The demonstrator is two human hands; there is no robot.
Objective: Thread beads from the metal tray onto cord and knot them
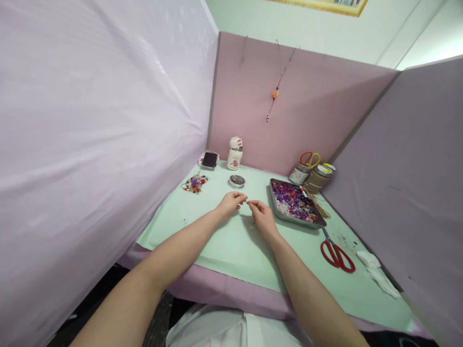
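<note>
Over the middle of the pale green table my left hand [232, 203] and my right hand [262, 217] meet almost fingertip to fingertip. Both have thumb and forefinger pinched together. What they pinch, if anything, is too small to make out. Just beyond them lies a small round tin [237, 181] with dark contents. To the right of my right hand is a metal tray [297, 220] filled with purple, red, dark and clear beads [294, 200]. A heap of strung beads [195, 183] lies off to the left of my left hand.
Red-handled scissors [337, 255] lie right of the tray, near a white cloth [377, 273]. Behind stand a white bottle [235, 153], a phone-like dark object [210, 159], a jar with scissors [299, 174] and a lidded jar [318, 178]. A beaded string [275, 95] hangs on the pink partition [246, 106].
</note>
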